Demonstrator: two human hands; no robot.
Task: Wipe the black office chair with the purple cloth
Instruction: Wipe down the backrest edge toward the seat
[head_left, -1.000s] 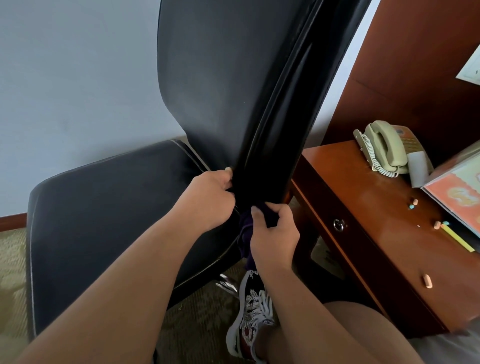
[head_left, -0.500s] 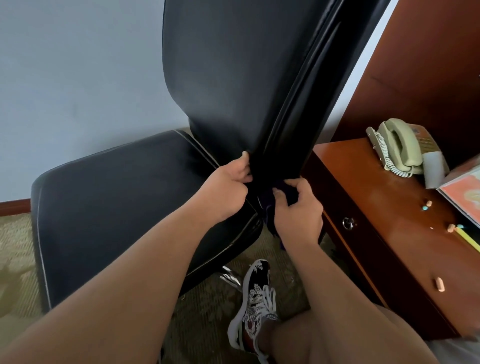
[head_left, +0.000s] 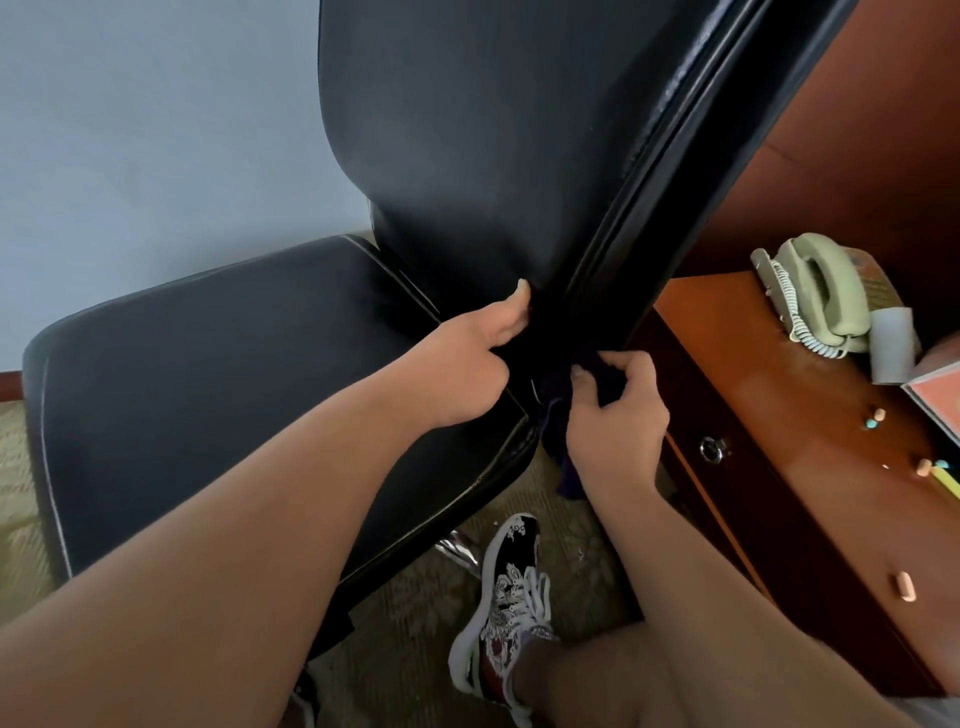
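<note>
The black office chair (head_left: 218, 384) fills the left and centre, its tall backrest (head_left: 467, 156) rising to the top edge. My left hand (head_left: 467, 364) grips the lower side edge of the backrest, thumb up against the leather. My right hand (head_left: 618, 415) holds the dark purple cloth (head_left: 558, 431) bunched against the backrest's bottom edge, where backrest and seat meet. Part of the cloth hangs below my palm; the rest is hidden in shadow and behind my fingers.
A reddish wooden desk (head_left: 779, 415) with a drawer lock stands close on the right, carrying a pale green telephone (head_left: 821, 291), a paper roll, a booklet and small erasers. My patterned sneaker (head_left: 504, 608) rests on the carpet under the chair. A pale wall lies behind.
Both hands have moved up the backrest's edge with the cloth. My left thumb now points upward along the leather.
</note>
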